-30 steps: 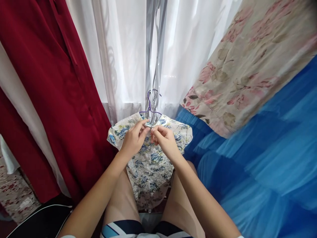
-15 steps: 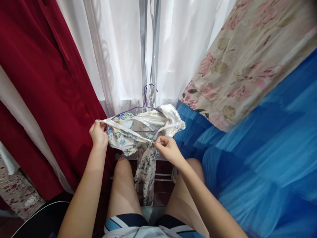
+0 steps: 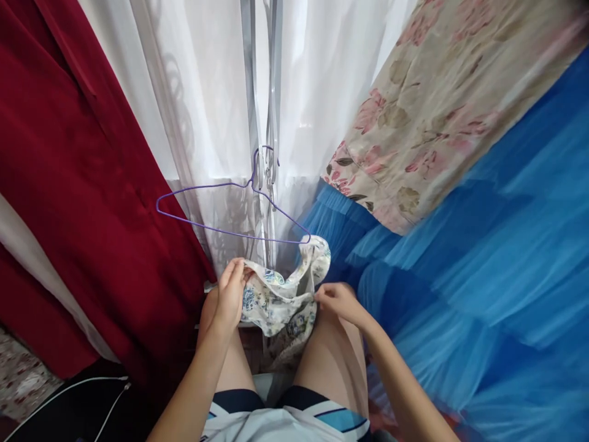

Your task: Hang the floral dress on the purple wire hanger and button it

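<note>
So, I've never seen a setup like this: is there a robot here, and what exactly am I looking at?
No robot here, just a person's own two bare hands. The picture comes from a camera worn on the head, looking forward and down, so the person's legs appear below.

The left hand grips one side of a flower-patterned garment, and the right hand pinches its edge on the other side. Rather than lying on a table, the garment hangs from the right end of a purple hanger.

Around it are red cloth, white curtains, floral cloth and blue fabric.
</note>
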A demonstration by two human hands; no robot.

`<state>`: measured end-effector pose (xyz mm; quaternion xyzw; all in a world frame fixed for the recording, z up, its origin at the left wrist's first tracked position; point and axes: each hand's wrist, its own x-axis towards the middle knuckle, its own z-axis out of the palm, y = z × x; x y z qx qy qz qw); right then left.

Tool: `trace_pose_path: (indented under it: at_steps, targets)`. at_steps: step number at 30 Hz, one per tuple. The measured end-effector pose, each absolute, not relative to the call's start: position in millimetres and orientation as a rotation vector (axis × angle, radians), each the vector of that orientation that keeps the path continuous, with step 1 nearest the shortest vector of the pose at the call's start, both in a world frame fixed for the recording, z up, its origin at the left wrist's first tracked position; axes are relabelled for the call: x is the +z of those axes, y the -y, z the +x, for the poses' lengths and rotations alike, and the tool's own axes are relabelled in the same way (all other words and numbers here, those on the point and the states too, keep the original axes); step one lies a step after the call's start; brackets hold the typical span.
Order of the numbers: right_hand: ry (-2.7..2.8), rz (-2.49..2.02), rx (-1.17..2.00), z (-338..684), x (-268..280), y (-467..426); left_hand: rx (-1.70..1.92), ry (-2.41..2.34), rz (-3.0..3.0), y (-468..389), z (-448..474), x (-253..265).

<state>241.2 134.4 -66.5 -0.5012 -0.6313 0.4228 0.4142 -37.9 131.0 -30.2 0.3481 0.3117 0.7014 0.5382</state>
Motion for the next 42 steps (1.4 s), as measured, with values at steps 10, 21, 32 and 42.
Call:
trace_pose_path:
  at_steps: [10,21,32,42]
  targets:
    - [1.821,-0.821,1.561,170.8,-13.9,-79.3,1.27,-0.917,1.853,-74.4,14.5,6.6]
    - [1.623,-1.015,1.35,248.4,45.6,-122.4,0.825,-0.834,1.774,-51.5,-28.1,-52.8]
    - [1.446,-0.89,1.335,209.9,116.5,-254.6,1.21,-1.004,1.82,-90.8,-69.7,27.2]
    - [1.671,-0.895,1.315,197.9,123.7,-238.3,0.579,-1.471,2.653,-168.5,-228.5,18.4]
